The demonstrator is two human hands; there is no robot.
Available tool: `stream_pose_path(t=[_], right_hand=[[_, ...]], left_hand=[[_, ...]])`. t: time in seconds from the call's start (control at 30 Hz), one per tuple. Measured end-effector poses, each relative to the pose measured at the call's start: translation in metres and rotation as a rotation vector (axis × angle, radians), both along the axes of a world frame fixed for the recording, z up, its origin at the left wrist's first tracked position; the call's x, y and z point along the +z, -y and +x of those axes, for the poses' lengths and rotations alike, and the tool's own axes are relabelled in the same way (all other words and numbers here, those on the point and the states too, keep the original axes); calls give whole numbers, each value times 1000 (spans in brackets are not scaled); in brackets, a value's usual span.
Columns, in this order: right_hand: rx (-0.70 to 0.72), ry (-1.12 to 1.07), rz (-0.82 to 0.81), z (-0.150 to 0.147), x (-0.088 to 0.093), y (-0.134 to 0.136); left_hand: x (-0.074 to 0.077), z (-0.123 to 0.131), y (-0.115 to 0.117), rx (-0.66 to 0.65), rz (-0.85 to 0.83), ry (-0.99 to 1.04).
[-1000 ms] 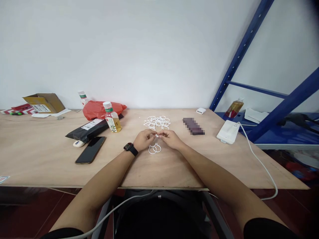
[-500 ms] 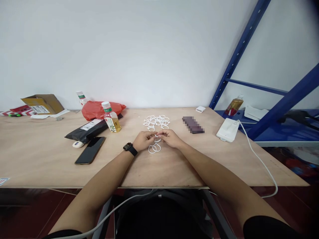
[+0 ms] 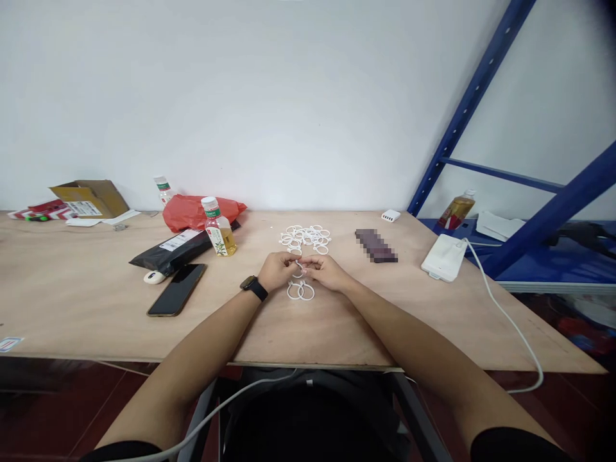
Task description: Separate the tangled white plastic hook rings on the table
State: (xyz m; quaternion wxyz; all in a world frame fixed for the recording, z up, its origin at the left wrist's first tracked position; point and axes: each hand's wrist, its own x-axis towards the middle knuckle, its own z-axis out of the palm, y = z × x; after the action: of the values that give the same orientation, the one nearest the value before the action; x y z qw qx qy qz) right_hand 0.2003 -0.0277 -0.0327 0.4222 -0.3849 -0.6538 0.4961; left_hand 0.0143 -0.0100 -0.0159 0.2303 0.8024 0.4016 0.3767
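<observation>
My left hand (image 3: 280,271), with a black watch on its wrist, and my right hand (image 3: 325,271) meet fingertip to fingertip above the table. Between them both pinch one white plastic ring (image 3: 298,274), partly covered by the fingers. Closer to me, two white rings (image 3: 307,292) lie overlapping on the wood, just below the hands. Beyond the fingers spreads a loose pile of several white rings (image 3: 307,238), each with a small tab where this can be made out.
Left on the wooden table (image 3: 308,333) are a phone (image 3: 177,290), a white case (image 3: 154,277), a black package (image 3: 172,253), a drink bottle (image 3: 220,230) and a red bag (image 3: 195,212). To the right lie a pixelated dark object (image 3: 376,246) and a white power bank (image 3: 443,258) with a cable.
The view has shifted slightly. My fingers have changed their pinch around the ring, and the two rings nearer me now show more fully below my hands.
</observation>
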Motion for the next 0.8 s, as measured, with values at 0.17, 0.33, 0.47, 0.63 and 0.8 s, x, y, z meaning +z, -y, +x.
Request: stream_pose_path(t=[0.17, 0.33, 0.47, 0.63, 0.8], right_hand=[[-61, 119, 101, 3, 4, 0], [-366, 413, 366, 27, 8, -13], [-469, 713, 437, 47, 3, -27], [-472, 897, 401, 51, -7, -35], [-411, 1006, 439, 48, -8, -35]], left_hand=[[-1, 2, -3, 46, -23, 56], [5, 3, -1, 73, -67, 119], [8, 3, 2, 67, -98, 116], [10, 3, 4, 29, -67, 82], [10, 1, 3, -1, -35, -17]])
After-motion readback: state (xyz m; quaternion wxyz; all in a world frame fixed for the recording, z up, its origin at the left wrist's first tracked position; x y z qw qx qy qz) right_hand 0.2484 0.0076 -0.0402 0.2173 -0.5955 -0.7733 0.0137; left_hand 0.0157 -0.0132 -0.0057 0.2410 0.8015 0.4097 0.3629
